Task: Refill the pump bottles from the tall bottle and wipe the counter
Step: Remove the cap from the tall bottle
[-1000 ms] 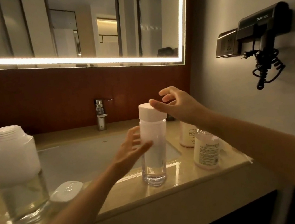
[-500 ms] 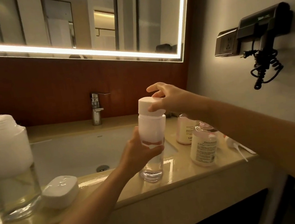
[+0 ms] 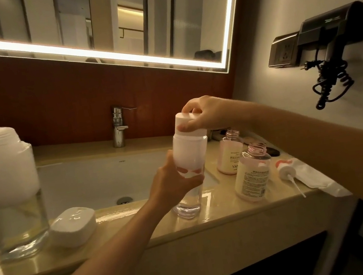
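Two hands: spread open beside the tall bottle (image 3: 189,152) a second ago, both are now closed on it.
Left hand (image 3: 173,185): wrapped round the bottle's middle.
Right hand (image 3: 209,113): pinched on the white cap (image 3: 189,120).
Tall bottle: held upright on the counter (image 3: 233,214), left of the near pump bottle (image 3: 252,178) and the far pump bottle (image 3: 229,156), both left open.
Meaning: unscrewing is judged to be starting; nothing is poured yet.
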### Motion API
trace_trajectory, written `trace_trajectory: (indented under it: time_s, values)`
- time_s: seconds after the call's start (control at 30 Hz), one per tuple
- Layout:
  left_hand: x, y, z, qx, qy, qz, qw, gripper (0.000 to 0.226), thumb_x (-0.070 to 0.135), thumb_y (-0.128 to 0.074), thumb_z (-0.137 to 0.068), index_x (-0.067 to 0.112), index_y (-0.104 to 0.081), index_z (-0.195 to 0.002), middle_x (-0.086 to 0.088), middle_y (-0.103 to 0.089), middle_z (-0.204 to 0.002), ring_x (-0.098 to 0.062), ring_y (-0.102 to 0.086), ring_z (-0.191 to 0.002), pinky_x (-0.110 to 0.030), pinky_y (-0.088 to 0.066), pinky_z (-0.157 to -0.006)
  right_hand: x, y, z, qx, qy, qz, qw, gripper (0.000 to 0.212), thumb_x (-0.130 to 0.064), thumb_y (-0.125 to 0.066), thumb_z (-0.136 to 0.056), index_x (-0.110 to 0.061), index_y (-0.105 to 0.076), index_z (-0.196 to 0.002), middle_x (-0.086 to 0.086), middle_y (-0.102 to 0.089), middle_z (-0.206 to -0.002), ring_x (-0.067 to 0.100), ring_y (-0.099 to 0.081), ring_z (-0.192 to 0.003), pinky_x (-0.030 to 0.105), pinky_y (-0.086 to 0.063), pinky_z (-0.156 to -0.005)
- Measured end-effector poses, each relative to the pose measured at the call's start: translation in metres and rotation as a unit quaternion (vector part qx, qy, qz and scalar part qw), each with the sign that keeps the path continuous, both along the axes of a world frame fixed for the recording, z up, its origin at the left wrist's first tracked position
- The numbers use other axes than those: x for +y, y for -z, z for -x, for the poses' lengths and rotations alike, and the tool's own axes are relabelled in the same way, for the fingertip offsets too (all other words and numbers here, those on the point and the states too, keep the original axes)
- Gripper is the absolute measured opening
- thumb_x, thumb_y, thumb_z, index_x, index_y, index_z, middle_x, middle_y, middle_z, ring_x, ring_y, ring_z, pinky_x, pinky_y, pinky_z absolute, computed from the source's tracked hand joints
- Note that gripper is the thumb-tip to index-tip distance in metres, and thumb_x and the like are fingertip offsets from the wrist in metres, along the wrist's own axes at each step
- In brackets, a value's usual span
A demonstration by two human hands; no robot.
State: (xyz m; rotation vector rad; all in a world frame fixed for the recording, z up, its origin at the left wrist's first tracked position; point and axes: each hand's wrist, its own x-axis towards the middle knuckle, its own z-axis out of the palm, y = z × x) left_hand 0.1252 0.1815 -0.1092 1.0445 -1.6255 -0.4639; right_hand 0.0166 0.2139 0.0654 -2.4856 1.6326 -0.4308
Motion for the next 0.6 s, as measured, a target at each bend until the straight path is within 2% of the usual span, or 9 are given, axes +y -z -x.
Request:
trace_trajectory:
  time_s: [0.07,0.1,0.17,0.23,0.3,0.4,0.5,0.57,0.6]
  values:
    - [0.001,0.000,0.001,0.003,0.000,0.003,1.000,0.078,0.036,-0.079,-0.066,0.019,-0.036,-0.128,0.000,-0.057,-0.110,-0.015,-0.058,-0.096,-0.039,-0.055,-0.080,0.002,-0.007,0.002,-0.008,-0.005,-0.057,0.998,0.073,-0.043,-0.060,-0.083,-0.023,-0.024,-0.143,0.005,-0.030,-0.146,0.024,-0.040,-0.123,0.035,-0.040,-0.097]
    - [0.001,0.000,0.001,0.005,0.000,0.005,1.000,0.078,0.036,-0.079,-0.066,0.019,-0.036,-0.128,0.001,-0.056,-0.111,-0.015,-0.058,-0.096,-0.038,-0.055,-0.080,0.002,-0.008,0.002,0.003,0.005,-0.059,0.998,0.081,-0.048,-0.059,-0.081,-0.027,-0.016,-0.146,0.005,-0.022,-0.151,0.028,-0.033,-0.131,0.041,-0.035,-0.104]
    - [0.000,0.001,0.001,0.006,-0.002,0.007,1.000,0.078,0.037,-0.079,-0.066,0.020,-0.036,-0.128,0.002,-0.057,-0.111,-0.014,-0.058,-0.096,-0.037,-0.055,-0.080,0.001,-0.008,-0.001,0.035,0.038,-0.021,0.998,0.089,-0.062,-0.053,-0.077,-0.030,-0.009,-0.147,0.006,-0.012,-0.154,0.032,-0.025,-0.137,0.048,-0.030,-0.108]
    - [0.000,0.001,0.001,0.004,-0.005,0.005,1.000,0.078,0.037,-0.079,-0.065,0.021,-0.036,-0.127,0.001,-0.057,-0.110,-0.014,-0.058,-0.095,-0.036,-0.055,-0.080,-0.001,-0.005,-0.007,0.065,0.059,0.012,0.996,0.087,-0.068,-0.046,-0.076,-0.027,-0.016,-0.146,0.008,-0.017,-0.152,0.032,-0.033,-0.131,0.047,-0.036,-0.105]
    - [-0.001,0.001,0.001,0.004,-0.006,-0.001,1.000,0.077,0.038,-0.079,-0.065,0.022,-0.036,-0.127,0.002,-0.057,-0.108,-0.014,-0.058,-0.094,-0.037,-0.055,-0.080,-0.001,-0.001,-0.011,0.097,0.068,0.031,0.992,0.080,-0.070,-0.039,-0.079,-0.019,-0.032,-0.141,0.009,-0.034,-0.141,0.025,-0.044,-0.113,0.041,-0.045,-0.097]
    - [-0.001,0.002,0.001,0.004,-0.009,-0.002,1.000,0.077,0.040,-0.079,-0.064,0.024,-0.036,-0.125,0.004,-0.057,-0.105,-0.014,-0.059,-0.093,-0.040,-0.055,-0.079,-0.004,0.001,-0.013,0.079,0.057,0.043,0.994,0.067,-0.062,-0.044,-0.083,-0.016,-0.043,-0.132,0.007,-0.046,-0.128,0.020,-0.048,-0.104,0.031,-0.050,-0.083]
    - [0.000,0.002,0.002,0.002,-0.013,0.003,1.000,0.077,0.039,-0.079,-0.065,0.022,-0.036,-0.126,0.004,-0.056,-0.105,-0.015,-0.059,-0.093,-0.041,-0.055,-0.079,-0.004,-0.004,-0.009,0.018,0.017,-0.024,0.999,0.056,-0.039,-0.057,-0.087,-0.021,-0.037,-0.136,0.005,-0.040,-0.137,0.018,-0.044,-0.106,0.028,-0.043,-0.079]
    - [0.001,0.002,0.002,0.000,-0.017,0.008,1.000,0.077,0.038,-0.079,-0.065,0.020,-0.036,-0.127,0.003,-0.056,-0.106,-0.017,-0.059,-0.094,-0.040,-0.055,-0.080,0.000,-0.009,-0.004,-0.027,-0.009,-0.064,0.998,0.067,-0.029,-0.063,-0.085,-0.026,-0.027,-0.141,0.003,-0.032,-0.145,0.020,-0.040,-0.115,0.029,-0.038,-0.084]
    - [0.001,0.002,0.002,0.000,-0.018,0.008,1.000,0.078,0.038,-0.079,-0.065,0.020,-0.036,-0.127,0.002,-0.056,-0.107,-0.017,-0.059,-0.094,-0.040,-0.055,-0.080,0.002,-0.010,-0.002,-0.047,-0.013,-0.067,0.997,0.073,-0.031,-0.064,-0.083,-0.027,-0.022,-0.144,0.003,-0.028,-0.148,0.023,-0.038,-0.123,0.031,-0.037,-0.088]
